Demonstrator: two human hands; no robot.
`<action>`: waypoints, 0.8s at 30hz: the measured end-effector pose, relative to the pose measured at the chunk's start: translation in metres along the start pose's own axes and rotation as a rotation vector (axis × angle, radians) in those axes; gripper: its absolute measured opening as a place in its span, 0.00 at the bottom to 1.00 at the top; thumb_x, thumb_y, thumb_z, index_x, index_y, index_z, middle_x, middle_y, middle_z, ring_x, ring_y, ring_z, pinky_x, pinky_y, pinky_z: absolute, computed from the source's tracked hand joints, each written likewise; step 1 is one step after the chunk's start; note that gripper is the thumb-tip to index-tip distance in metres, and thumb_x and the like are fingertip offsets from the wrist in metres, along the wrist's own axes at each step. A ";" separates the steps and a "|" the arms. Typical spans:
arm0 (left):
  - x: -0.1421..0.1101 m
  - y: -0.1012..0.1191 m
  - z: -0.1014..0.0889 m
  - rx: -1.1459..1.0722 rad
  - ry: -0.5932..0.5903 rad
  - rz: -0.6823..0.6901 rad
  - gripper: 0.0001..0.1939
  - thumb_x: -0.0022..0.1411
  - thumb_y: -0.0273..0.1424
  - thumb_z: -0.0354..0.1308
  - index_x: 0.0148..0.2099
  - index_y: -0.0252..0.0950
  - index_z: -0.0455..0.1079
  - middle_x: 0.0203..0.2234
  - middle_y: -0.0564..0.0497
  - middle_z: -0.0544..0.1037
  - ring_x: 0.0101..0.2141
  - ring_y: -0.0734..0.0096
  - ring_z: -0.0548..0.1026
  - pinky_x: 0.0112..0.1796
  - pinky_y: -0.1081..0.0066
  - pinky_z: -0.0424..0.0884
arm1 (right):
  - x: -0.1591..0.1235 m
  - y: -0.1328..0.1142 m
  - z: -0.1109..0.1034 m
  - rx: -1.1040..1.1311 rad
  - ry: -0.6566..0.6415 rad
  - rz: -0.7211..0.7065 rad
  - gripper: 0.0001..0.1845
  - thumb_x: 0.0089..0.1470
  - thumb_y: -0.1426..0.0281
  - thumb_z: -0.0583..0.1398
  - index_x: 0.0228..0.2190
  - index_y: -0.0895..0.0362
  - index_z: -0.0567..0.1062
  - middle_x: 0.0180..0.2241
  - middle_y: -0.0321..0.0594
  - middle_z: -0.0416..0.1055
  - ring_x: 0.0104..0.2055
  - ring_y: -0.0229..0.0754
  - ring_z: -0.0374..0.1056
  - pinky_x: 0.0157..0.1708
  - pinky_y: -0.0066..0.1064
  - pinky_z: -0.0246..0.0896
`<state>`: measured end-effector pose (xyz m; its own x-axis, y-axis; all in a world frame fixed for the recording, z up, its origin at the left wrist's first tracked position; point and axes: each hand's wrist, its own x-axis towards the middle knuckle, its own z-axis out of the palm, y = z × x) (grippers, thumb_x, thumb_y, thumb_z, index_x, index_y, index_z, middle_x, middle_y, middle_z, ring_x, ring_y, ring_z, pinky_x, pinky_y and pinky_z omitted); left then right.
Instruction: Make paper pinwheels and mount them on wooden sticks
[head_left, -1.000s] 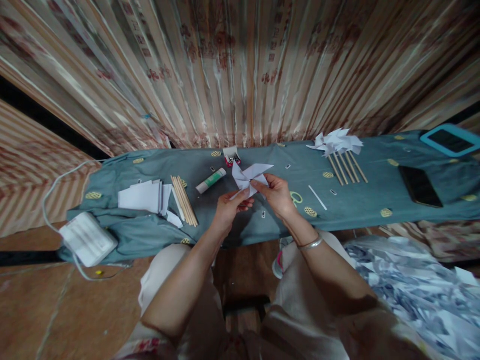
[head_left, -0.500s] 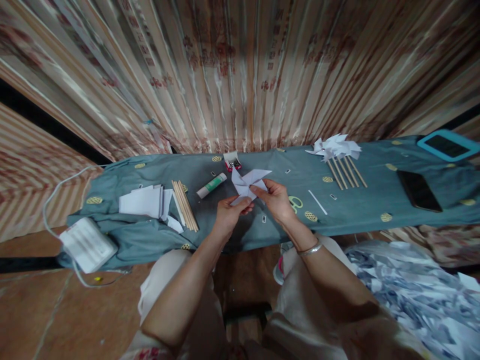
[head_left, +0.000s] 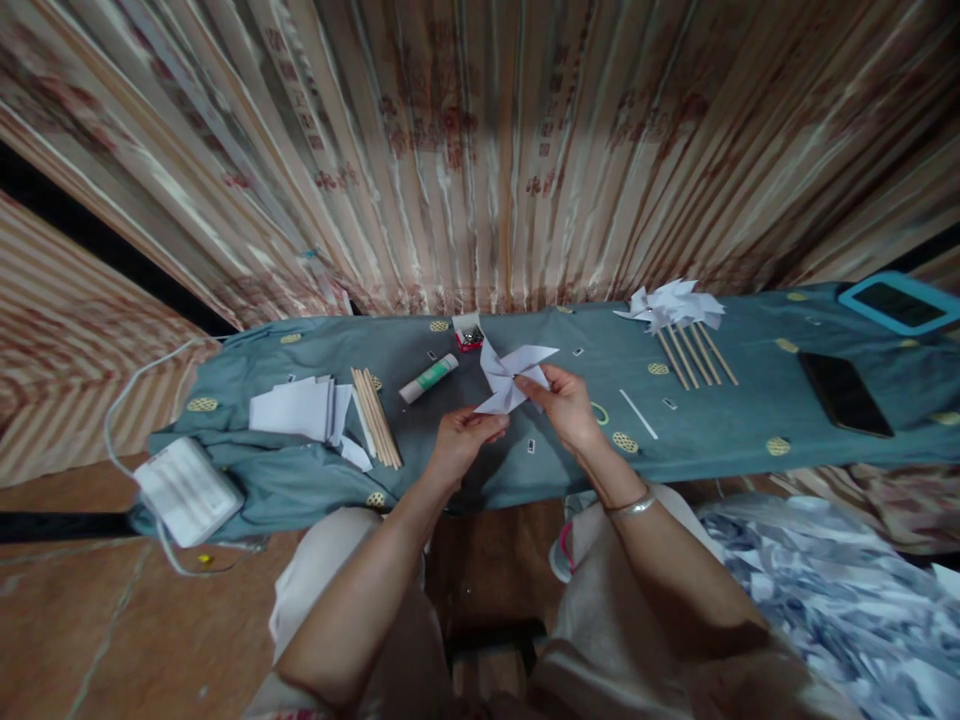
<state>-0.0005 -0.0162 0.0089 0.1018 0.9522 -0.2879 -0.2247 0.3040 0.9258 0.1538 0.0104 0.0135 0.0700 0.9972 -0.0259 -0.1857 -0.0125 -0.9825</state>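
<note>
1. One paper pinwheel (head_left: 504,386), above the counter (head_left: 720,420), clamped in the grip of the right hand (head_left: 568,403); thumb partly covers its hub.
2. Left hand (head_left: 463,442) at its near tip; cannot tell if that grip pinches.
3. Green loop (head_left: 604,411) toward the front edge, partly hidden.

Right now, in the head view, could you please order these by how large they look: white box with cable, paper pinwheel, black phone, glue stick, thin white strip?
1. White box with cable
2. Paper pinwheel and black phone: too alike to rank
3. Glue stick
4. Thin white strip
</note>
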 end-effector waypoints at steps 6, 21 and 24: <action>0.003 -0.008 -0.014 0.037 -0.005 0.031 0.14 0.33 0.34 0.74 0.27 0.35 0.79 0.19 0.53 0.79 0.22 0.72 0.72 0.28 0.73 0.67 | -0.004 0.002 -0.009 0.007 -0.088 0.049 0.20 0.34 0.56 0.74 0.26 0.55 0.80 0.24 0.34 0.77 0.27 0.39 0.69 0.32 0.32 0.65; 0.011 -0.043 -0.075 0.992 -0.023 0.582 0.11 0.59 0.27 0.57 0.43 0.37 0.78 0.40 0.45 0.80 0.43 0.60 0.75 0.48 0.60 0.73 | -0.005 0.027 -0.040 -0.368 -0.402 0.151 0.20 0.40 0.58 0.70 0.34 0.59 0.83 0.34 0.41 0.81 0.37 0.47 0.74 0.38 0.35 0.67; 0.012 -0.051 -0.080 1.174 -0.039 0.728 0.12 0.63 0.27 0.54 0.47 0.35 0.75 0.47 0.41 0.76 0.49 0.56 0.71 0.52 0.53 0.71 | -0.004 0.042 -0.032 -0.366 -0.450 0.201 0.21 0.39 0.58 0.70 0.33 0.60 0.82 0.32 0.41 0.80 0.36 0.47 0.74 0.38 0.35 0.67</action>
<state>-0.0650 -0.0174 -0.0610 0.3459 0.8767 0.3343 0.7001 -0.4784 0.5301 0.1770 0.0031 -0.0337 -0.3667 0.9050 -0.2156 0.2019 -0.1488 -0.9680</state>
